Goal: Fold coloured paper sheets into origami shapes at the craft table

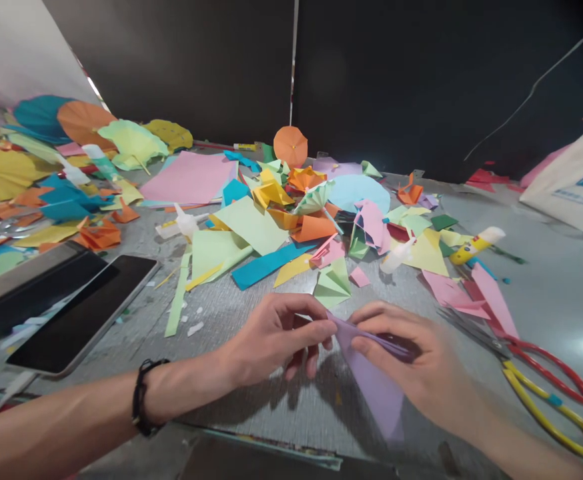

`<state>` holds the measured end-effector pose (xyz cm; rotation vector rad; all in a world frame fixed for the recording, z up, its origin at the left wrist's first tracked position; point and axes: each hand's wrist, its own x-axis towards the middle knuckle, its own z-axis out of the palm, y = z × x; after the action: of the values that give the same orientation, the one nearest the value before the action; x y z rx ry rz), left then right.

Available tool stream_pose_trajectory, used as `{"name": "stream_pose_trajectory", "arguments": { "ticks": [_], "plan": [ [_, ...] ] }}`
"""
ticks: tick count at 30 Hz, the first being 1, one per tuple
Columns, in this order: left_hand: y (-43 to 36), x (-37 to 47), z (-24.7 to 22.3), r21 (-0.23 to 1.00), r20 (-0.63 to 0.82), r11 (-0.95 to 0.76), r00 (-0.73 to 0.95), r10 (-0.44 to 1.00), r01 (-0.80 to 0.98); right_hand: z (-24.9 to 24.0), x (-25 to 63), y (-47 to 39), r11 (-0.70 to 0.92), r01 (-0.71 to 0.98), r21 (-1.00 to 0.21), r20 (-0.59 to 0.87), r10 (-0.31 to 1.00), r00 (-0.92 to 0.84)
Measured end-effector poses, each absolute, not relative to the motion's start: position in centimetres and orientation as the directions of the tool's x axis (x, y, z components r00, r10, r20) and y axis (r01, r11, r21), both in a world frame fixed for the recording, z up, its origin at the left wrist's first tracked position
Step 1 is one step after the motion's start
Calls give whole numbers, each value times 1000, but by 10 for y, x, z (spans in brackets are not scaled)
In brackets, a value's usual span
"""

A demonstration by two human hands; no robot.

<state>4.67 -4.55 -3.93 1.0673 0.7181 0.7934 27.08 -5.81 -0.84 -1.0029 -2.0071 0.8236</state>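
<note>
Between my two hands is a folded sheet of purple paper (371,390), its pointed lower part hanging toward the table's front edge. My left hand (284,333) pinches the paper's upper left corner between thumb and fingers. On the other side, my right hand (411,360) grips the folded layers, thumb in front and fingers behind, covering part of them. A pair of scissors (509,350) with one red and one yellow handle lies just right of my right hand. A folded light green paper piece (332,283) rests just beyond the purple paper.
A heap of coloured paper pieces (266,213) spreads across the middle of the table (251,413). A phone (86,313) with a cable lies at the left. Glue bottles (184,223) and a yellow glue stick (476,245) lie among the scraps. A white bag (574,177) stands far right.
</note>
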Motion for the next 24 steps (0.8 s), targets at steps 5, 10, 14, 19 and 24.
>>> {"name": "stream_pose_trajectory", "arguments": {
  "ticks": [5,10,14,19,24],
  "plan": [
    [-45,45,-39,942,-79,238,536,841,-235,-7,273,-60,467,358,-808,272,836,-477],
    [-45,43,-41,956,-56,194,508,859,-222,-11,272,-62,346,408,-845,201,912,-357],
    [-45,44,-41,949,-81,229,530,844,-219,-14,271,-62,367,403,-839,248,915,-318],
    [-46,47,-40,916,-77,277,551,831,-289,-11,270,-61,414,349,-841,294,891,-347],
    [-46,48,-39,900,-70,291,552,831,-323,-9,271,-59,355,283,-891,229,890,-394]
  ]
}}
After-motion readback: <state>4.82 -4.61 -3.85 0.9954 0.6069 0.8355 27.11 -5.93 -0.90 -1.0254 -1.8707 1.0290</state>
